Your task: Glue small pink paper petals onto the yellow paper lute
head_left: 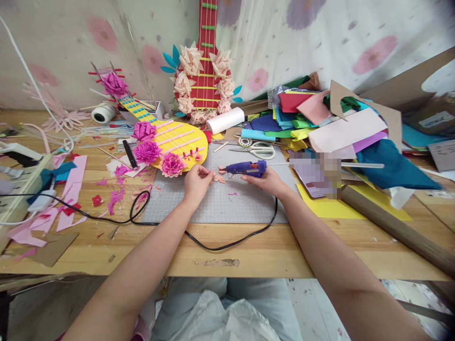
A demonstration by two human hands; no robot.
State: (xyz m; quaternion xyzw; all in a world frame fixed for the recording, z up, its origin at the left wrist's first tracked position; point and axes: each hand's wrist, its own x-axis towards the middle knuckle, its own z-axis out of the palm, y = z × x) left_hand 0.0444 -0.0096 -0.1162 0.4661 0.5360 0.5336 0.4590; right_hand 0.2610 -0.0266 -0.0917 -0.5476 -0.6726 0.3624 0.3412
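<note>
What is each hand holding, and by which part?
The right hand grips the glue gun by its handle, nozzle pointing at the paper piece. The left hand seems to pinch that piece at its edge.

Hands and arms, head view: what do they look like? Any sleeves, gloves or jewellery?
The left hand and right hand are bare, without gloves. No watch or bracelet shows at either wrist. The left forearm and right forearm are uncovered, with no sleeves in view. Rings on the fingers: too small to tell.

Head camera: forward-down, near, over left hand (196, 182), right hand (269, 181).
</note>
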